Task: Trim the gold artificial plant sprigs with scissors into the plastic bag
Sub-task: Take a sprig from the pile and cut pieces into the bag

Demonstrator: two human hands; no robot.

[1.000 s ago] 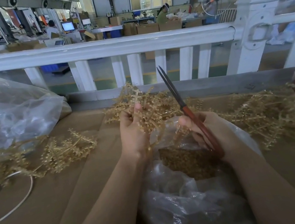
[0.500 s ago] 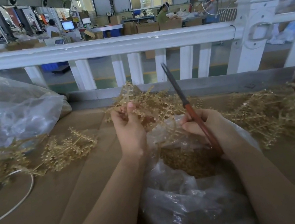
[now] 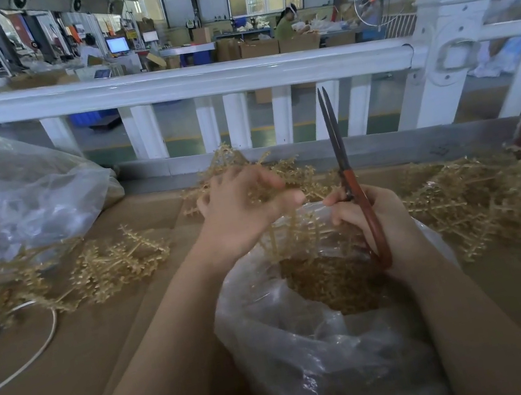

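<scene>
At the far left a large clear plastic sack (image 3: 9, 203) slumps on the cardboard-covered desk (image 3: 76, 386), with a pile of gold sprigs (image 3: 108, 269) lying just beside it and a white cord (image 3: 36, 355) looping nearby. Next, the left hand (image 3: 241, 214) holds a gold artificial plant sprig (image 3: 294, 236), fingers curled over its upper branches; the stems hang downward, their long axis roughly vertical, reaching into the mouth of the open plastic bag (image 3: 313, 344), where cut gold bits (image 3: 333, 282) already lie. Just to the right, the right hand (image 3: 381, 221) grips the red handles of the scissors (image 3: 351, 188), blades nearly together and pointing up, away from the sprig. The hanging stems lie between the two hands, close to the scissor hand, so I judge the blades must tip down and leftward to meet them. Further right, another heap of sprigs (image 3: 496, 201) sprawls on the desk. A white railing (image 3: 196, 79) stands behind; nothing blocks the cut.
</scene>
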